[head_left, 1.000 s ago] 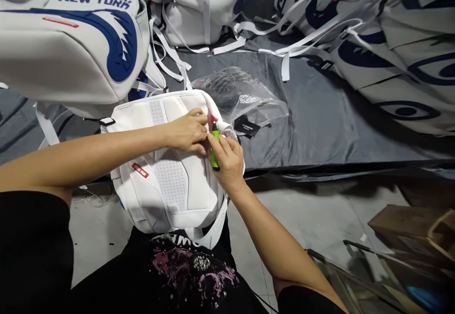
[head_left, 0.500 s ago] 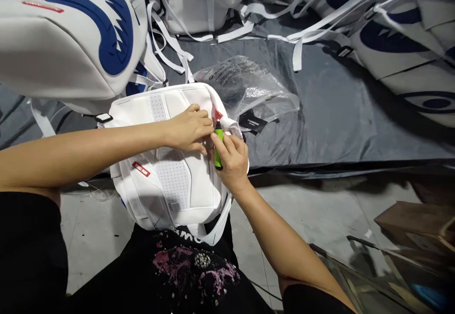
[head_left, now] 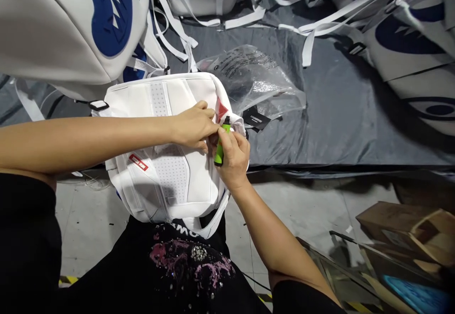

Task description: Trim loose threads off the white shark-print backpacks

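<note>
A white backpack (head_left: 170, 176) lies across my lap against the table edge, its padded back panel and straps facing up. My left hand (head_left: 197, 126) rests over its right side, fingers bent and pinching the fabric near the seam beside a red triangular patch (head_left: 221, 109). In my right hand (head_left: 233, 155) is a small green stick with black ends (head_left: 221, 145), perhaps a lighter, held nearly upright between thumb and fingers. Both hands' fingertips meet at the seam, and what lies between them is partly hidden.
A grey-covered table (head_left: 341, 119) bears a clear plastic bag (head_left: 256, 77) with a black tag (head_left: 256, 118). A large white-and-blue backpack (head_left: 46, 43) stands left; more backpacks (head_left: 405, 43) with loose straps lie behind and right. A cardboard box (head_left: 394, 221) is at lower right.
My view has shifted slightly, so the scene sits a little higher. The green stick now leans more, its top to the right. Both hands stay at the same seam.
</note>
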Tool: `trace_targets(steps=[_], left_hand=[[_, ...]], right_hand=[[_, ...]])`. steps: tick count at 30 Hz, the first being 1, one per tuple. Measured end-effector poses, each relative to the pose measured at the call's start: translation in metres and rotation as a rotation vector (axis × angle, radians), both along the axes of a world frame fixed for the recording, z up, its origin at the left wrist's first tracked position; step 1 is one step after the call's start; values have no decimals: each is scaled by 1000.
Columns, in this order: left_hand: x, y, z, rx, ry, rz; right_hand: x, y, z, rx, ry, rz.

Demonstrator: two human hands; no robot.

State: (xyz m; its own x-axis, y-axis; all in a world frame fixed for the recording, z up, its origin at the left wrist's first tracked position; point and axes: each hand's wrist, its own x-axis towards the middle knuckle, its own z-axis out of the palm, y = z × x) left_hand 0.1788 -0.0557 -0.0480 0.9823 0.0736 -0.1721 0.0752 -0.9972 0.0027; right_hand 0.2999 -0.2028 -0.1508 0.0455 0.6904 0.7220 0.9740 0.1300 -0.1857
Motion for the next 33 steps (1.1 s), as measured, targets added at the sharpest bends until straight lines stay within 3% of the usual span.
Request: trace_targets(steps=[5,9,15,19,22,25,29,30,33], left_hand=[[6,29,9,122,-57,-153],[5,37,17,88,-30,-225],[-4,29,14,11,-58,-140],[-16,34,16,67,-56,-143],[-32,31,15,84,-150,-11],[-45,25,8,86,-234,102],[-48,21,-3,153,-302,146],[-47,20,-4,166,-315,155],[-45,20,-3,196,-308,150]], right_hand=[[4,-1,-6,-40,9,61],[4,-4,-6,-50,34,71],[1,-5,-5,-131,73,39],[3,-7,0,-137,78,65],[5,-8,15,-91,105,83],[5,2,42,-12,112,86],[1,31,73,-55,79,393],[0,38,77,-100,112,414],[2,48,80,-281,239,213]])
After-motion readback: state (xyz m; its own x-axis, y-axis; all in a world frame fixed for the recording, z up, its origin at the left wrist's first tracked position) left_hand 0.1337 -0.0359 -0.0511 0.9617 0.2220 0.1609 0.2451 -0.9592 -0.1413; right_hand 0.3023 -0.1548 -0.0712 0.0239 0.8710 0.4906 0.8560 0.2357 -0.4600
